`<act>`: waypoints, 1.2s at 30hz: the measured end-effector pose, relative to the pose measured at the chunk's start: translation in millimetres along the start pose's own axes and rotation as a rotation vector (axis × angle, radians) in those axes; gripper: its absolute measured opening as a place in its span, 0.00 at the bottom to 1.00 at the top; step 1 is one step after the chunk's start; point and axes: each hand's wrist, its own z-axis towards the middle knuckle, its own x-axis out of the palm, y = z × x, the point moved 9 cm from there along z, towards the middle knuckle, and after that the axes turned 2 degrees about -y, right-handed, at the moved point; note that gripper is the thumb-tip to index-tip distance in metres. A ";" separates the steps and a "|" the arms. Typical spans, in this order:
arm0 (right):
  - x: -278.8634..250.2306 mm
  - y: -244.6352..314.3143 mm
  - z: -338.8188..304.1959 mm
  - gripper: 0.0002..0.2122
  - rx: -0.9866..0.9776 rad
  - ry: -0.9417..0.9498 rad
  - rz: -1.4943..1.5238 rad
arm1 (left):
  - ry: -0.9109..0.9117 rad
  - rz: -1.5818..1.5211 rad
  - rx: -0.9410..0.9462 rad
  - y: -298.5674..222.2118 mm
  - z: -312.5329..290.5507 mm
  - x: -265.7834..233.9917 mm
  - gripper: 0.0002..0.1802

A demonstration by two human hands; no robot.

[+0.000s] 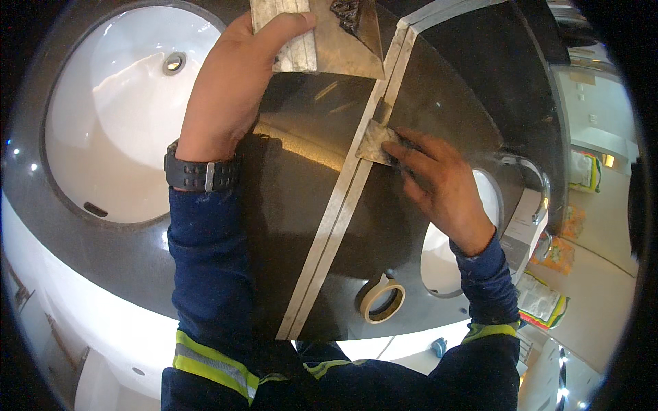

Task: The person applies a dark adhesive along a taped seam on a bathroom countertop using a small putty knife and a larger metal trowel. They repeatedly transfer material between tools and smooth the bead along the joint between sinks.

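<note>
My left hand (236, 79) is closed around the pale, worn handle end of a flat mixing plate (343, 51), its thumb lying on top. A lump of dark paste (347, 15) sits at the plate's far side. Between the fingers of my right hand (442, 181) is a small smeared scraper (374, 142), its blade at the seam between two strips of masking tape (334, 218). The tape runs across the dark countertop (295, 178) from near edge to far edge. Some dark filler (384, 111) shows just beyond the blade.
A roll of masking tape (370, 309) lies on the countertop near its front edge. One white sink (82, 137) is at the left, another (439, 257) partly behind my right arm. A chrome faucet (541, 181), a white box (524, 219) and bags (543, 299) are at the right.
</note>
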 end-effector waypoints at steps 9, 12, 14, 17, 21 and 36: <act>2.0 2.5 -14.0 0.20 0.040 0.083 -0.023 | -0.011 0.148 0.060 -4.4 -2.8 -2.5 0.32; -3.6 9.6 -15.2 0.20 0.048 0.093 0.001 | 0.028 -0.029 0.002 -1.1 0.3 -0.8 0.34; -2.3 16.7 -14.7 0.19 0.032 0.073 0.010 | -0.077 -0.572 -0.315 -6.2 1.4 7.7 0.15; 2.6 25.4 -15.2 0.18 0.018 0.041 0.002 | -0.078 -0.824 -0.525 -5.5 1.2 17.8 0.13; 6.3 27.6 -23.4 0.17 0.030 0.064 -0.005 | -0.042 -0.832 -0.540 0.9 4.0 18.6 0.14; -71.2 -48.2 17.9 0.15 0.317 -0.591 0.860 | -0.145 -1.141 -0.638 30.6 -7.4 37.2 0.16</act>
